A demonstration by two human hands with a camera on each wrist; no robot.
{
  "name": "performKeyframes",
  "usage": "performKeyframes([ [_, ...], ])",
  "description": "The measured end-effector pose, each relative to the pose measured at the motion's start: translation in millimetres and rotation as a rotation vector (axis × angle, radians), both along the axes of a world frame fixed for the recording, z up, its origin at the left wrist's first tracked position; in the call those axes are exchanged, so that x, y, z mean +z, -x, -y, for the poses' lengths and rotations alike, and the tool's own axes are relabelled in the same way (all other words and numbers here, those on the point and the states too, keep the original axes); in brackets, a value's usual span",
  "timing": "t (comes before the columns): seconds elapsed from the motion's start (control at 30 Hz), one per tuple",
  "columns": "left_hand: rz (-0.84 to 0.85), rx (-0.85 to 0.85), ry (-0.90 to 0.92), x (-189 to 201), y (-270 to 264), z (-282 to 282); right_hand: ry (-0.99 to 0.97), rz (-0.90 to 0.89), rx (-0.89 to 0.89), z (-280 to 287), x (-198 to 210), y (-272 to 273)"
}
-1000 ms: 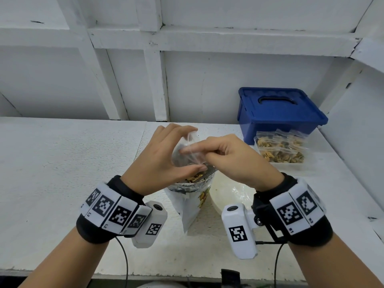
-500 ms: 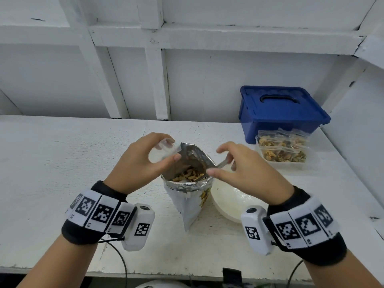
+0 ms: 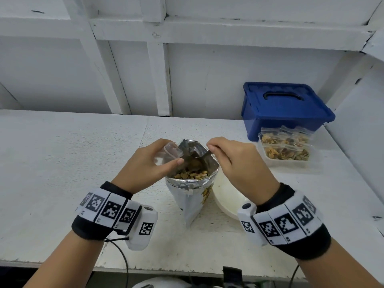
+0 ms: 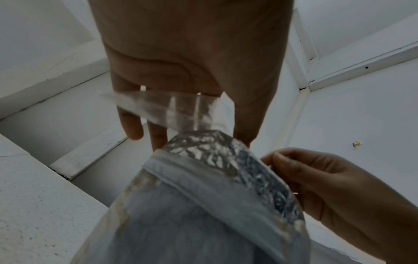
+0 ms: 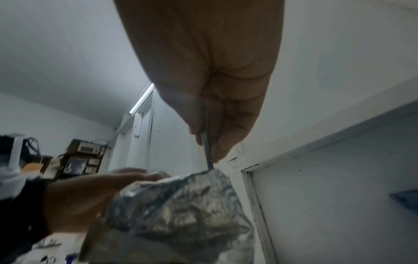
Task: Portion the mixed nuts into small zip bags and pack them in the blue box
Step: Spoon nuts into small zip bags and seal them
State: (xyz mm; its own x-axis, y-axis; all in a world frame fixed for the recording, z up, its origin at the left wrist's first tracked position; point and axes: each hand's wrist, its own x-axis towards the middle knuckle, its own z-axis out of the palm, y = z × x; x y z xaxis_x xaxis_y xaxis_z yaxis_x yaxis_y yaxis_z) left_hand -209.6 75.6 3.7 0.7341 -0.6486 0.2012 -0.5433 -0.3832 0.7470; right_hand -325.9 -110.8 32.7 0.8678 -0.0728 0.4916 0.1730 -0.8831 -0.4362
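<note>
An open foil bag (image 3: pixel 193 190) of mixed nuts (image 3: pixel 191 174) stands on the white table (image 3: pixel 62 163) between my hands. My left hand (image 3: pixel 172 155) pinches a small clear zip bag (image 3: pixel 169 149) at the left rim of the foil mouth; the left wrist view shows that zip bag (image 4: pixel 172 109) empty. My right hand (image 3: pixel 210 148) pinches a thin metal handle (image 5: pixel 207 151) that runs down into the foil bag (image 5: pixel 181 205). What is on the end of the handle is hidden. The blue box (image 3: pixel 284 109) stands at the back right with its lid shut.
A clear tub (image 3: pixel 311 161) with several filled zip bags (image 3: pixel 284 148) sits in front of the blue box. A white bowl (image 3: pixel 226 198) lies right of the foil bag, under my right wrist. White walls close the back and the right side.
My hands, together on the zip bag above the foil bag a second ago, have parted. The left keeps the zip bag at the rim; the right now pinches the metal handle.
</note>
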Motion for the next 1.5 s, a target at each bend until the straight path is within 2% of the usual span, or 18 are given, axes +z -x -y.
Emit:
performKeyframes([
  [0.1,-0.011,0.011,0.008,2,1,3,0.120,-0.088,0.027,-3,-8,-3],
  [0.23,-0.011,0.022,0.017,3,3,4,0.111,-0.179,0.038,-3,-11,-7],
  [0.4,-0.015,0.035,0.013,3,3,5,-0.073,-0.196,0.038,2,-10,-11],
  [0.63,-0.020,0.034,0.009,5,5,6,-0.315,-0.279,-0.055,7,-8,-13],
  [0.83,-0.036,-0.005,-0.048,7,0,2,-0.701,-0.247,-0.205,20,-3,-12],
  [1.03,0.028,-0.009,-0.059,12,-6,-2,-0.981,-0.207,-0.263,25,4,-12],
  [1.5,0.185,-0.091,-0.337,22,-9,-1,-1.006,0.051,-0.378,49,15,-5],
])
